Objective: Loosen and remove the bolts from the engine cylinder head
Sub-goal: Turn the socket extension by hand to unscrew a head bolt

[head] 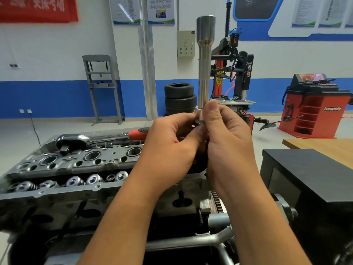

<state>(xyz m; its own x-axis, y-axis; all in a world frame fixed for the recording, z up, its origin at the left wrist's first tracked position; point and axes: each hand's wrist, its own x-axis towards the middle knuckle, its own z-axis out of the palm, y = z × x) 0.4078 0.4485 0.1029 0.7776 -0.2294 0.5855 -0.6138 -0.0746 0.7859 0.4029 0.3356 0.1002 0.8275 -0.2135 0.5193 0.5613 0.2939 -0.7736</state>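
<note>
Both forearms reach forward and meet in the middle. The left hand and the right hand are close together, fingers curled, and they pinch the lower end of an upright metal tool.

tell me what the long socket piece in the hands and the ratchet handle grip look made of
Long socket piece: looks like steel with a satin, brushed-grey finish; it shows soft metallic highlights. Ratchet on the cylinder head: mirror-bright head and shaft, probably chromed steel. Its grip: matte red with a black insert, likely rubber or plastic.
</note>
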